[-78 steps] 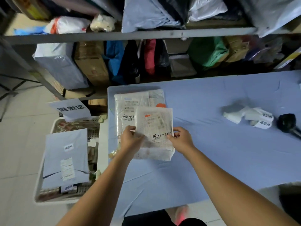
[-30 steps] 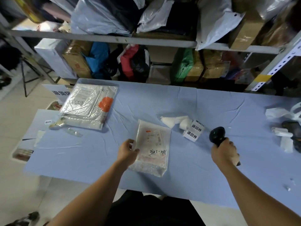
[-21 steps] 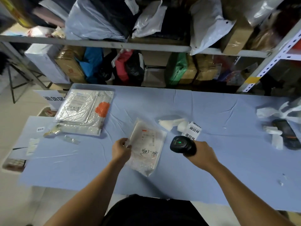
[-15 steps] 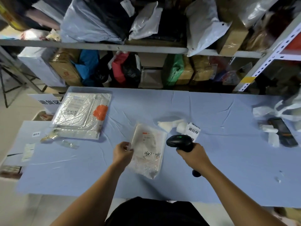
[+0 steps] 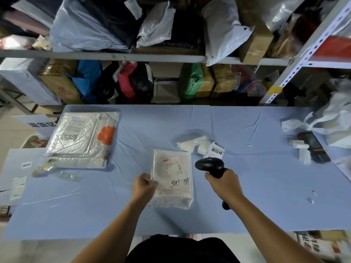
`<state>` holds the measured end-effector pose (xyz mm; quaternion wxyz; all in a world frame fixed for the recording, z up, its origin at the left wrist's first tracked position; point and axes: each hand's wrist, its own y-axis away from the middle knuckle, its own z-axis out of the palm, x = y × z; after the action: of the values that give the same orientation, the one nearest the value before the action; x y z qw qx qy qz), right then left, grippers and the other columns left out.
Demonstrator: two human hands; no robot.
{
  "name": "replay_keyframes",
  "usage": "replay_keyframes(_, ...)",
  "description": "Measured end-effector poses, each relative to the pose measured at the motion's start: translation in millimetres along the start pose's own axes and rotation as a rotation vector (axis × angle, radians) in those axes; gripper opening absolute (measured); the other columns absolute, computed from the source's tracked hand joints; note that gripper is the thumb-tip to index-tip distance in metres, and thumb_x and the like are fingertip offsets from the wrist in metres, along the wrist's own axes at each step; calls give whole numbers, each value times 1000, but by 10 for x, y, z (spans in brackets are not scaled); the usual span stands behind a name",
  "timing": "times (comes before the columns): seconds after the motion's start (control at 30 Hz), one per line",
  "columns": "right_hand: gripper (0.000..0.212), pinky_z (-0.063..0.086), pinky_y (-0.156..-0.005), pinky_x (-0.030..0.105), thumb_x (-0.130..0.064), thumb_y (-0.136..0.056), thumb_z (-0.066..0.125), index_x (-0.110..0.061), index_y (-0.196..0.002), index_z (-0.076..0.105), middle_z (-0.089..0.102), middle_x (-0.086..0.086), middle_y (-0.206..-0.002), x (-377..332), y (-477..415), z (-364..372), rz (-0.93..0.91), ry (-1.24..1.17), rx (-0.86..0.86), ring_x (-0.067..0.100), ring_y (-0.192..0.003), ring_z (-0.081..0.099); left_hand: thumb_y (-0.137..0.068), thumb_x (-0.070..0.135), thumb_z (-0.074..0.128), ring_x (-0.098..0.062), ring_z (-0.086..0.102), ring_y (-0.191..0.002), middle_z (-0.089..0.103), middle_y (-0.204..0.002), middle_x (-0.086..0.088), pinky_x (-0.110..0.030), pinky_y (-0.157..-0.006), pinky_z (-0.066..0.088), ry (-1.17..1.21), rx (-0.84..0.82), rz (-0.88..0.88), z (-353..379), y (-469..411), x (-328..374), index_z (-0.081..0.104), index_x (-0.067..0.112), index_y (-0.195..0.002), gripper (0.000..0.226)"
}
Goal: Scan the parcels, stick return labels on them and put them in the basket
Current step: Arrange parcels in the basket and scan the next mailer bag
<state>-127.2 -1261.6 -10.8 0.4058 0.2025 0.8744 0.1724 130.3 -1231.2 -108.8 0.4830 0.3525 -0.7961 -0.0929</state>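
Viewed from above the blue-covered table (image 5: 256, 186). The left hand (image 5: 145, 186) is closed in a pinch, with thumb and curled fingers clamped on the left edge of a clear bubble-wrap parcel (image 5: 173, 179). This parcel sits near the table's front edge, directly before the person, its printed slip and a handwritten number facing up. Whether it lies quite flat or is tipped up a little cannot be told. The right hand (image 5: 225, 182) is wrapped in a full grip around the handle of a black barcode scanner (image 5: 209, 165). The scanner's head hangs just beside the parcel's right edge and is turned toward it, and the butt of the handle juts out below the wrist. Just beyond the scanner lies a roll of return labels (image 5: 202, 147), its printed strip trailing to the right. A stack of further parcels (image 5: 83, 137), the top one bearing an orange patch, rests at the table's far left corner, well apart from both hands. A handheld terminal (image 5: 313, 147) lies toward the right end. Off the left edge, lower down, a grey mailer (image 5: 11, 164) is partly visible. Loaded shelves (image 5: 133, 56) stand behind.
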Motion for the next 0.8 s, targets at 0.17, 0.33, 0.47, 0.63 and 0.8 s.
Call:
replay_keyframes(0.17, 15, 49, -63, 36, -27, -88, 57, -13, -93, 56, 65, 8, -85, 231, -131, -94, 18, -45, 188, 28, -75, 61, -80, 18, 70, -23, 60, -93, 58, -114, -8, -31, -78, 47, -228, 112, 40, 13, -4, 31, 59, 15, -120, 42)
replay_keyframes(0.33, 33, 48, -92, 49, -23, -88, 58, -7, -117, 51, 56, 12, -114, 651, -497, -257, 124, 130, 200, 35, -103, 56, -81, 6, 66, -12, 57, -65, 67, -81, -2, -22, -61, 44, -188, -5, 169, 208, 88, 324, 71, 12, -98, 19)
replay_keyframes(0.47, 36, 38, -91, 42, -28, -90, 58, -13, -122, 52, 58, 10, -118, 912, -752, -369, 145, 370, 180, 31, -113, 51, -83, 5, 65, 1, 57, -65, 70, -80, 3, -11, -60, 44, -214, -161, 350, 546, 240, 687, 73, 15, -81, 13)
replay_keyframes(0.63, 41, 38, -91, 40, -38, -89, 63, -17, -123, 51, 59, 6, -118, 1102, -941, -436, 98, 483, 160, 28, -114, 51, -82, 12, 65, -6, 59, -70, 65, -73, 6, -23, -64, 42, -185, -204, 423, 1115, 323, 1208, 69, 14, -78, 6)
replay_keyframes(0.8, 59, 38, -98, 39, -44, -84, 68, -22, -134, 48, 56, 3, -125, 1181, -976, -463, 83, 437, 130, 26, -120, 48, -86, 14, 65, -18, 60, -98, 67, -110, 1, -23, -82, 45, -210, -140, 395, 1647, 166, 1616, 70, 19, -108, 23)
